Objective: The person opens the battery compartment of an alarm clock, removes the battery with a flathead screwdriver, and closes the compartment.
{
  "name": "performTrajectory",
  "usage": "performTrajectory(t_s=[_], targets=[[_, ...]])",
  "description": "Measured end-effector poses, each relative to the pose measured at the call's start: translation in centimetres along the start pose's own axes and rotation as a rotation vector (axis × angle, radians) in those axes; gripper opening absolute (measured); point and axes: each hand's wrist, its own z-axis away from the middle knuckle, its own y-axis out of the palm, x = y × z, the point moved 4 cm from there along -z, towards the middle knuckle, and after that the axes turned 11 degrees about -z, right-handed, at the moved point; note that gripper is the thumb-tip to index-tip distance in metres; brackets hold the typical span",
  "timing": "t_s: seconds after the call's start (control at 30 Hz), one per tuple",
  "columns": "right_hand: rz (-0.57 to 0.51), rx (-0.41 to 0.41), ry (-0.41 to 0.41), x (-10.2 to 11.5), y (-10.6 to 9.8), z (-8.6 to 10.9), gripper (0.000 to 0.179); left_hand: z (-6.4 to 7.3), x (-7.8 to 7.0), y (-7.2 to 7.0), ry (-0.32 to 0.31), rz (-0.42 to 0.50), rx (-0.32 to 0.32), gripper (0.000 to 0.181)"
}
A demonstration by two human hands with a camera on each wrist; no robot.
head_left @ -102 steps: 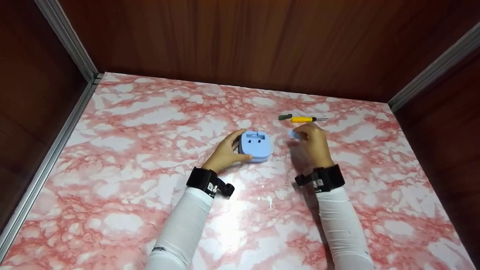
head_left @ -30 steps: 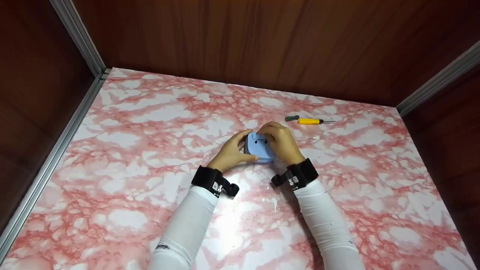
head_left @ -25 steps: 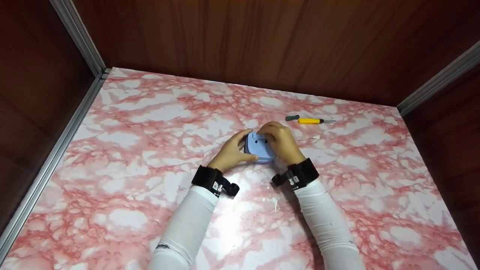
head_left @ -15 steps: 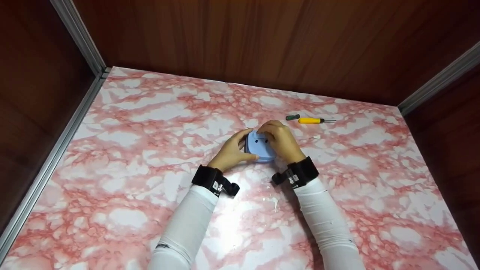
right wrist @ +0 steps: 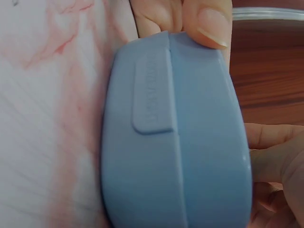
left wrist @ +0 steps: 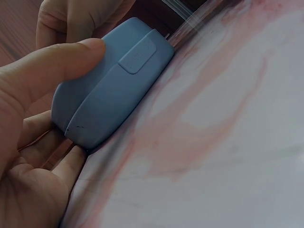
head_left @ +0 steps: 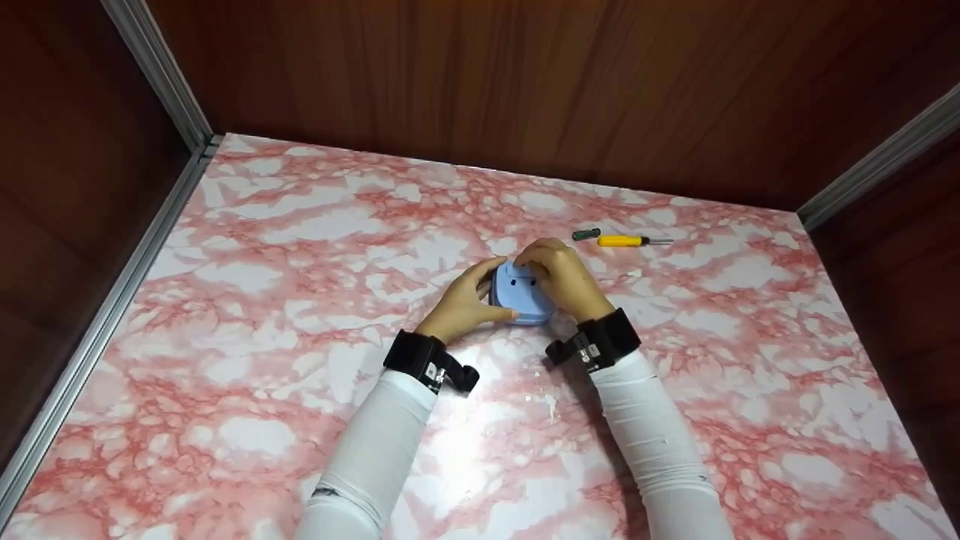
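A light blue rounded plastic case [head_left: 525, 300] rests on the table, with two dark holes in its top face and a small blue cover [head_left: 517, 271] over the slot at its far edge. My left hand [head_left: 459, 304] grips the case from the left, thumb on the near edge and fingers round the far side. On the small cover are the curled fingertips of my right hand [head_left: 559, 274]; its palm side is hidden in the head view. A raised tab [right wrist: 153, 95] with embossed lettering shows on the side of the case [left wrist: 109, 90] in both wrist views.
Beyond the right hand lie a yellow screwdriver [head_left: 621, 241] and a small dark green cylinder [head_left: 586, 234]. The red-and-white marbled table [head_left: 300, 300] meets brown wood-grain panels [head_left: 480, 82] at the back and sides, with metal rails in the corners.
Since the oldest frame, my right hand has moved left from the table near the screwdriver, bringing the small blue cover onto the case's slot. Over the last second both hands hardly moved.
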Motion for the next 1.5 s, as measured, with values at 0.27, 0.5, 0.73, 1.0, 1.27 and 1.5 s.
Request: performTrajectory(t_s=[0.27, 0.5, 0.73, 1.0, 1.27, 1.5], targets=[[0.011, -0.022, -0.048, 0.17, -0.08, 0.23, 0.022, 0.10, 0.04, 0.02, -0.011, 0.000, -0.006, 0.095], [-0.002, -0.017, -0.042, -0.01, 0.03, 0.23, 0.024, 0.07, 0.17, 0.07, -0.018, 0.013, -0.008, 0.096], [-0.002, -0.009, 0.003, -0.07, 0.10, 0.17, 0.025, 0.01, 0.19, 0.10, -0.010, 0.025, -0.005, 0.095], [0.040, -0.028, -0.023, 0.17, 0.26, 0.09, 0.020, 0.00, 0.14, 0.00, -0.024, 0.020, -0.005, 0.096], [0.078, -0.058, -0.065, 0.35, 0.60, 0.34, 0.016, 0.08, 0.14, 0.01, -0.007, 0.015, -0.002, 0.095], [0.060, -0.082, -0.067, 0.36, 0.83, 0.60, 0.016, 0.08, 0.02, 0.05, -0.006, 0.032, 0.000, 0.094]])
